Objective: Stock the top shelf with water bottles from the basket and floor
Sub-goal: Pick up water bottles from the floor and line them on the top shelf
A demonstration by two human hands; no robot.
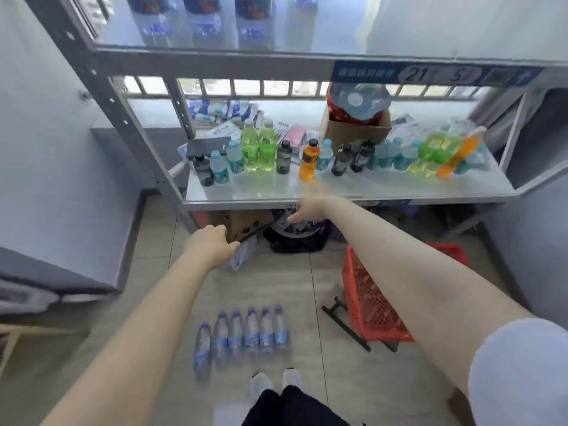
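Note:
Several clear water bottles [242, 332] with blue labels and caps stand in a row on the floor tiles in front of my feet. The red mesh basket [373, 298] sits on the floor to the right, under my right forearm; I see no bottles in it. The top shelf [215, 53] runs along the upper edge, with three water bottles [201, 16] standing on its left part. My left hand [210, 245] reaches forward over the floor, fingers curled, nothing visible in it. My right hand [307, 209] is blurred, fingers apart, just below the middle shelf's front edge.
The middle shelf [353, 187] carries a line of green, orange, dark and pale-blue drink bottles and a cardboard box [353, 127]. Under it lie a brown carton [246, 224], a dark bag [296, 239] and a crumpled clear plastic piece [242, 256]. A grey ledge stands at left.

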